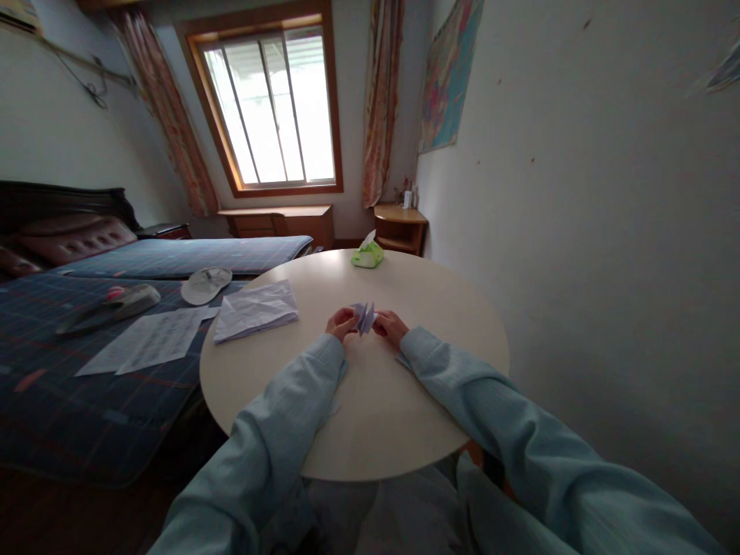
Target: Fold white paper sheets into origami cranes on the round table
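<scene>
At the centre of the frame, the left hand [343, 324] pinches one side of a small folded paper [364, 316], pale and pointed, with flaps standing out. To its right, the right hand [391, 327] has its fingers drawn close together at the paper's other side; the exact finger placement is too small to tell. A light, even pinch from both sides would likely suit the flaps best, since squeezing could crush the creases.

Left to right around them: creased white paper [257, 311] lies close to the left rim of the round table [451, 324]; a green tissue pack [368, 255] sits at the far edge, above the hands. Open tabletop stretches between the forearms and right of the right hand, up to the curved rim, with the wall [578, 231] beyond.
</scene>
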`<state>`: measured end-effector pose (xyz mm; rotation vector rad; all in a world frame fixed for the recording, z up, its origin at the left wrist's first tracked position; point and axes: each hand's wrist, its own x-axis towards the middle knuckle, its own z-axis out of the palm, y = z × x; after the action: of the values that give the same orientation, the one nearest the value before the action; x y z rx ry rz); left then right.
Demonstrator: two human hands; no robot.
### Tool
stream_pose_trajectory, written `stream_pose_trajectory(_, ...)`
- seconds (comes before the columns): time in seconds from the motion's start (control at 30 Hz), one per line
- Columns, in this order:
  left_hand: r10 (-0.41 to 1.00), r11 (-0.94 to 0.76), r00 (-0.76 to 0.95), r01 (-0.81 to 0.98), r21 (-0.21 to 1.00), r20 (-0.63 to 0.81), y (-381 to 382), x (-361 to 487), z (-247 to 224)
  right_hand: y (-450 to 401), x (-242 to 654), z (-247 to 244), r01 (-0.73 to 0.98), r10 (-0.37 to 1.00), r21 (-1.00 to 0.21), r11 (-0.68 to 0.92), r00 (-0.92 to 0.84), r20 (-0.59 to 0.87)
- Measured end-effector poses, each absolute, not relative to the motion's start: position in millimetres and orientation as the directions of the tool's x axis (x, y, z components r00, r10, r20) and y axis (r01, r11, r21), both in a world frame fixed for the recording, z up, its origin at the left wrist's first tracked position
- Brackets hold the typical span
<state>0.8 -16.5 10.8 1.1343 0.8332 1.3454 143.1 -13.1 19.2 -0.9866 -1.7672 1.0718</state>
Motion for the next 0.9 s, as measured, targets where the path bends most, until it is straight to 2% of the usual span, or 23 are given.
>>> stream_pose_trajectory(0.23, 0.981, -0.194, -0.026, -0.214, 0.957, 0.193, -18.6, -1.2, 18.9, -13.2, 141.8, 22.3, -0.039, 0.902, -0.999, -0.016, -0.431, 0.003)
stream_pose_trajectory(0.33, 0.973, -0.229, -0.037, -0.178, 0.957, 0.226, -18.9, -1.1, 18.2, -14.9, 144.0, 26.5, -0.129, 0.816, -0.964, -0.232, -0.566, -0.121)
stream_pose_trajectory(0.43, 0.969, -0.247, -0.046, -0.155, 0.956, 0.243, -18.7, -0.2, 16.2, -16.1, 147.3, 29.5, -0.138, 0.702, -0.913, -0.384, -0.686, -0.192)
stream_pose_trajectory(0.6, 0.964, -0.265, -0.073, -0.196, 0.944, 0.256, -17.3, 2.0, 14.6, -16.6, 152.1, 32.1, -0.086, 0.614, -0.877, -0.473, -0.746, -0.258)
stream_pose_trajectory(0.8, 0.969, -0.247, -0.063, -0.240, 0.939, 0.238, -17.3, 1.9, 13.8, -18.0, 155.0, 34.1, -0.049, 0.567, -0.860, -0.507, -0.771, -0.290)
stream_pose_trajectory(0.9, 0.974, -0.224, -0.037, -0.254, 0.941, 0.222, -17.4, 0.8, 13.0, -17.8, 154.5, 33.1, -0.070, 0.586, -0.862, -0.501, -0.761, -0.279)
